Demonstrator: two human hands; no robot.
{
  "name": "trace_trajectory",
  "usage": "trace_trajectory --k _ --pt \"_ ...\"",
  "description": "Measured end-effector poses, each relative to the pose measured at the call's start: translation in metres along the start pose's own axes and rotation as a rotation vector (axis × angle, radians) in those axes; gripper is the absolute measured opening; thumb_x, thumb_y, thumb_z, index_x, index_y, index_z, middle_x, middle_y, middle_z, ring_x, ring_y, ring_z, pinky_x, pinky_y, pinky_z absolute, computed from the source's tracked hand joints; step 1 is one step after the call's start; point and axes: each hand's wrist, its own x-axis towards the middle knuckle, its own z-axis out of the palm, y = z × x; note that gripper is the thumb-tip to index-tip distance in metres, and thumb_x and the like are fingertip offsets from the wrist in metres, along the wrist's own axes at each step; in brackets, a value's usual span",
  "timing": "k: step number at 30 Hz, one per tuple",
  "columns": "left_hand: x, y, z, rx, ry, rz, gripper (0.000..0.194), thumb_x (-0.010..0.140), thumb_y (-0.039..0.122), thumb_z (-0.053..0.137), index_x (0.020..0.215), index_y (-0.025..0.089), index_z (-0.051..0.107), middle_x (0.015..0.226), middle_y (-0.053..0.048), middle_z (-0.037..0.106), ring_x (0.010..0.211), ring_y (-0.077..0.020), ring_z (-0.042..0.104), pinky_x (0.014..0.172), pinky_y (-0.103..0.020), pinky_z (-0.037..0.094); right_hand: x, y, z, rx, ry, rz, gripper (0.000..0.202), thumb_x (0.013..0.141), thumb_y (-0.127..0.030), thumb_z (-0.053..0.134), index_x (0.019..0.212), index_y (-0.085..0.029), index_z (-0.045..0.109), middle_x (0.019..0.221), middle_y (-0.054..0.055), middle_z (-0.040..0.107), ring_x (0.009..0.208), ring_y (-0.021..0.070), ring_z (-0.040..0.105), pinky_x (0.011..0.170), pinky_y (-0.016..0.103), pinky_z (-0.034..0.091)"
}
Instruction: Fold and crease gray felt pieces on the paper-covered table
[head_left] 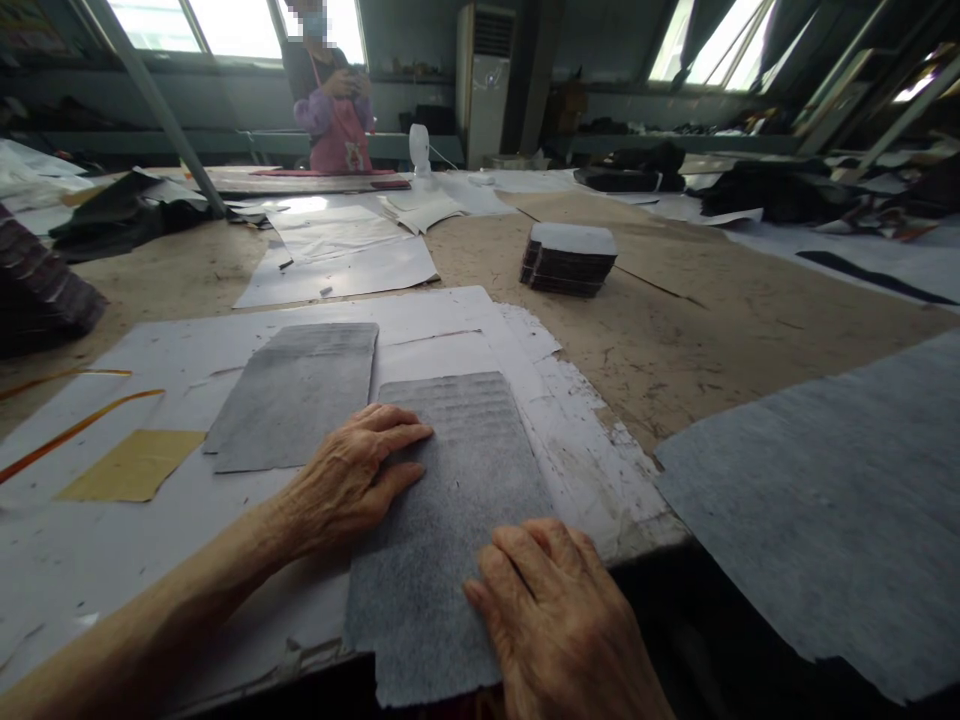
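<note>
A grey felt-like fabric piece (457, 500) lies in front of me, its near end reaching past the table edge. My left hand (364, 465) rests on its left side, fingers stretched out flat over the cloth. At the right edge of the same piece, my right hand (555, 610) has its fingers curled, with the thumb on top; the fingertips are partly hidden. Just beyond my left hand, a grey stack of fabric pieces (300, 385) sits on the white sheet (187, 350).
A bundled stack of cut pieces (570, 262) stands farther back on the brown table (675, 330). Grey fabric (832, 500) spreads over the right side. A yellow square (131, 465) and an orange strip (82, 430) lie left. Across the table stands a person (341, 110) in a pink apron.
</note>
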Motion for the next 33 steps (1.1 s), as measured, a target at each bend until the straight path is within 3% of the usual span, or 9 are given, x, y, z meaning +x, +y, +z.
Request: trace_trajectory --k 6,10,14,17,21,26,30,33 --pt "-0.002 0.0 -0.001 -0.033 -0.013 -0.013 0.035 0.08 0.025 0.053 0.114 0.018 0.056 0.112 -0.008 0.056 0.104 -0.0218 0.05 0.093 -0.04 0.042 0.015 0.005 -0.011 0.042 -0.042 0.026 0.021 0.083 -0.021 0.049 0.062 -0.018 0.051 0.062 0.002 0.053 0.062 0.0164 0.046 0.056 0.031 0.035" --pt "-0.003 0.001 -0.001 -0.035 -0.003 -0.009 0.034 0.08 0.024 0.052 0.114 0.019 0.055 0.11 -0.008 0.055 0.103 -0.0219 0.05 0.091 -0.041 0.042 0.03 0.011 -0.009 0.084 -0.07 0.073 0.003 0.079 -0.019 0.056 0.079 -0.018 0.059 0.085 0.005 0.06 0.083 0.0203 0.05 0.071 0.033 0.041" --pt "-0.003 0.003 -0.001 -0.036 0.008 -0.006 0.034 0.079 0.023 0.053 0.113 0.018 0.054 0.109 -0.008 0.054 0.102 -0.0219 0.049 0.091 -0.041 0.042 0.026 0.016 -0.009 0.064 -0.151 0.033 0.01 0.078 -0.016 0.056 0.069 -0.019 0.056 0.074 0.002 0.059 0.075 0.0188 0.05 0.068 0.034 0.041" --pt "-0.002 0.004 0.0 -0.039 0.005 -0.014 0.033 0.078 0.022 0.054 0.111 0.019 0.053 0.109 -0.008 0.053 0.102 -0.0216 0.048 0.091 -0.041 0.041 0.029 0.021 -0.01 0.021 -0.109 0.068 0.021 0.08 -0.018 0.055 0.06 -0.018 0.052 0.064 0.002 0.056 0.067 0.0176 0.049 0.063 0.032 0.04" --pt "-0.002 0.004 0.001 0.017 0.034 -0.045 0.034 0.078 0.024 0.055 0.111 0.02 0.052 0.11 -0.008 0.052 0.102 -0.023 0.048 0.089 -0.043 0.039 0.054 0.033 -0.005 -0.07 -0.052 0.158 0.004 0.074 -0.016 0.061 0.076 -0.017 0.058 0.08 0.005 0.062 0.081 0.0208 0.053 0.07 0.033 0.044" --pt "-0.001 0.002 -0.001 0.151 0.022 -0.128 0.032 0.074 0.035 0.058 0.101 0.02 0.052 0.099 -0.007 0.056 0.091 -0.0244 0.051 0.078 -0.044 0.039 0.082 0.051 0.001 -0.141 -0.252 0.201 0.038 0.067 -0.022 0.07 0.102 -0.015 0.059 0.099 0.007 0.064 0.095 0.0241 0.052 0.082 0.038 0.043" --pt "0.004 0.0 -0.002 0.111 -0.019 -0.215 0.035 0.07 0.041 0.061 0.095 0.019 0.049 0.093 -0.007 0.058 0.087 -0.0238 0.053 0.076 -0.041 0.039 0.09 0.061 0.0 -0.165 -0.357 0.225 0.038 0.063 -0.033 0.072 0.096 -0.016 0.062 0.093 0.007 0.063 0.094 0.0237 0.05 0.081 0.037 0.041" --pt "0.005 0.002 -0.005 0.078 -0.038 -0.377 0.041 0.066 0.049 0.061 0.091 0.019 0.049 0.086 -0.005 0.059 0.08 -0.0234 0.054 0.071 -0.038 0.039 0.094 0.063 -0.001 -0.165 -0.42 0.322 0.035 0.059 -0.039 0.072 0.086 -0.019 0.062 0.087 0.005 0.061 0.09 0.0227 0.052 0.074 0.033 0.041"
